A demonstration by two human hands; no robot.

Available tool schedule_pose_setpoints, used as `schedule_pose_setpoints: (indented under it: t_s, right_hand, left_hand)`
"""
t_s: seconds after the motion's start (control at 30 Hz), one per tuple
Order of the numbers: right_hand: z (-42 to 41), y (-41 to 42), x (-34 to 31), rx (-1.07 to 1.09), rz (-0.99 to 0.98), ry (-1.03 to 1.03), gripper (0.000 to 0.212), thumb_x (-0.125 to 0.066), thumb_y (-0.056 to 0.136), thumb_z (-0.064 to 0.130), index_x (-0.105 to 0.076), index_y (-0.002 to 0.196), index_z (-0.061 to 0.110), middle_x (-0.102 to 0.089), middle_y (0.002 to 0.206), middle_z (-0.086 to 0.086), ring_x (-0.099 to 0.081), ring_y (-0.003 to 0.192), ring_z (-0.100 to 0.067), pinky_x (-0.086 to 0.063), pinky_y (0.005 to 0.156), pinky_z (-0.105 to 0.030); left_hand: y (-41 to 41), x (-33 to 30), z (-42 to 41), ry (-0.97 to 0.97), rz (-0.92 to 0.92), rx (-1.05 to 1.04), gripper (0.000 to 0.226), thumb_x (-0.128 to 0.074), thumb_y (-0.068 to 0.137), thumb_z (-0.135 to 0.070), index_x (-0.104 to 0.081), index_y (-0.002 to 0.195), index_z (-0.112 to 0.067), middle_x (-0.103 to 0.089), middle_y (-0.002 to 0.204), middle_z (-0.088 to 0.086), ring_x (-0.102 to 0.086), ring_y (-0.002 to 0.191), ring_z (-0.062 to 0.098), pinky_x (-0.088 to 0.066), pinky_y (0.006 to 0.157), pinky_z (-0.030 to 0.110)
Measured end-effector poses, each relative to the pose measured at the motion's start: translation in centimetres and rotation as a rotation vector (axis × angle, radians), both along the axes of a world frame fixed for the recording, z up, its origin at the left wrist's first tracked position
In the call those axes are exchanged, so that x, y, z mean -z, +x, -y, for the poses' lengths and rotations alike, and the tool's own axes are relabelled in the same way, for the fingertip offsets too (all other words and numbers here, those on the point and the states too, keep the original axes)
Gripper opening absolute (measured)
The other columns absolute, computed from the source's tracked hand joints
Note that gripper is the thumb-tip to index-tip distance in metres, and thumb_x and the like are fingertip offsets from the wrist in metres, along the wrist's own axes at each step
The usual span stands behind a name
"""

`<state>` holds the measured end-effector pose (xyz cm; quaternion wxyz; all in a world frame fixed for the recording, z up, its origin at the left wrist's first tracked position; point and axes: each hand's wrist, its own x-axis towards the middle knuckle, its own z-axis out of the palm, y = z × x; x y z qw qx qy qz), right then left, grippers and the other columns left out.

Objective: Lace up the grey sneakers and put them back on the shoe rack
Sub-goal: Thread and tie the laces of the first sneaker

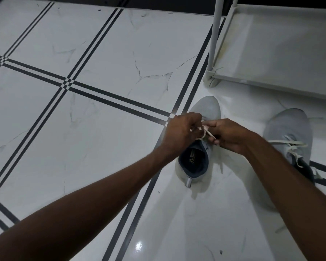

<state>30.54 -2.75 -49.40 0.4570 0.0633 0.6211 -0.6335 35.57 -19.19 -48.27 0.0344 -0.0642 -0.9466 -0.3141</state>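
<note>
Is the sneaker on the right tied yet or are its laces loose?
Loose. The right sneaker shows white laces trailing untied across its top, one end reaching the floor. No bow shows.

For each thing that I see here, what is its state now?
Left hand: closed on the lace.
Right hand: closed on the lace.
Lace: pulled between both hands, being tied.
Near sneaker: on the floor, upright.
Other sneaker: on the floor, lace loose.
Shoe rack: bottom shelf bare.
</note>
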Motion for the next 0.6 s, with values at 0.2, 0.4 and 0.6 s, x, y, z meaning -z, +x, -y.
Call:
schedule_pose_setpoints:
  t_s: [0.2,0.4,0.6]
  right_hand:
    - [-2.3,0.8,0.4,0.051,-0.536,0.54,0.012,-0.079,0.077,0.021,-0.074,0.07,0.013,-0.071,0.058,-0.01,-0.059,0.046,-0.011,-0.046,0.053,-0.017]
    - [-2.5,1.9,1.3,0.063,-0.717,0.845,0.012,-0.082,0.073,0.022,-0.074,0.067,0.016,-0.063,0.058,0.001,-0.054,0.052,-0.014,-0.035,0.054,-0.022]
    - [-1.8,2.3,1.8,0.057,-0.783,0.913,0.021,-0.078,0.078,0.021,-0.063,0.064,0.017,-0.064,0.07,-0.004,-0.051,0.066,-0.021,-0.033,0.061,-0.026]
  left_hand:
    - [1.2,1.0,3.2,0.384,0.305,-0.394,0.026,-0.084,0.071,-0.025,-0.064,0.065,-0.009,-0.07,0.072,0.008,-0.062,0.066,0.013,-0.052,0.067,0.034]
    - [2.9,1.1,4.6,0.677,0.534,-0.596,0.022,-0.082,0.076,-0.005,-0.064,0.076,0.008,-0.068,0.066,0.013,-0.066,0.064,0.023,-0.061,0.066,0.033]
    - [2.3,1.1,5.2,0.41,0.438,-0.407,0.019,-0.079,0.077,-0.021,-0.063,0.071,-0.012,-0.072,0.07,0.008,-0.07,0.069,0.026,-0.059,0.07,0.037]
